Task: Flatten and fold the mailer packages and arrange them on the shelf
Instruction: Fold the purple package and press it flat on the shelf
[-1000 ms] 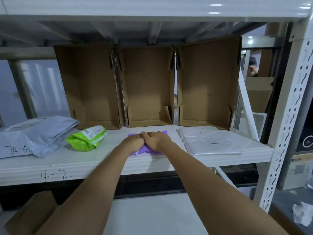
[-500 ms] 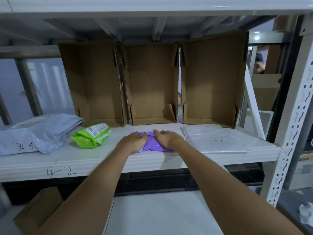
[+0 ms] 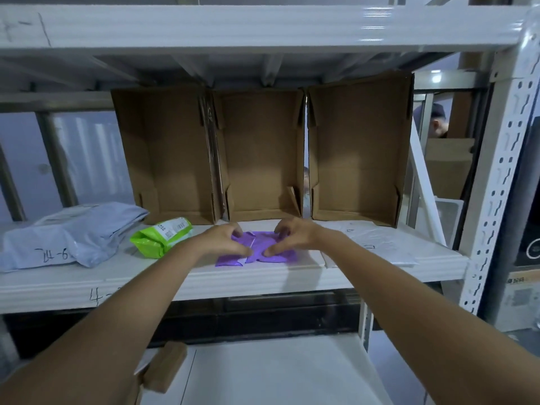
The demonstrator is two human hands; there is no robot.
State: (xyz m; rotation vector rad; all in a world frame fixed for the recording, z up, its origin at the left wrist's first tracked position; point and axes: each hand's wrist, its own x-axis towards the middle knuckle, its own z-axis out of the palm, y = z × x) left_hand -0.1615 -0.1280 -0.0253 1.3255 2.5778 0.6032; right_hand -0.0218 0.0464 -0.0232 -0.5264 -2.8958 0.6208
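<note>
Purple mailer (image 3: 257, 252) lies flat-ish on the shelf (image 3: 87, 282), near the front lip, just in front of the middle cardboard box (image 3: 263, 159). Its long axis runs left–right, along the shelf edge.

Both hands are on it. Left hand (image 3: 225, 239) sits on the mailer's left half, right hand (image 3: 292, 236) on its right half, the two close together with a strip of purple showing between them. Each grip is curled, not spread: thumb tip down on the near part of the film, fingers arched over the far edge. It reads as a pinch on the purple mailer with both hands, though whether the far fingertips are under the film or just on top I cannot tell.

A pale crease or flap shows near the mailer's middle, between the thumbs.

Judgement: the step in hand looks like a fold. The mailer lies directly under both grips, neither hand nearer than the other, so the fold would likely go across the long axis or bring the far edge toward the near one.

Relative to the purple mailer: green packet (image 3: 160, 239) just to its left, grey mailer (image 3: 76, 235) further left, clear flat bag (image 3: 377, 241) close on its right.

Risk, as a guess — slick film may spring open once released.
</note>
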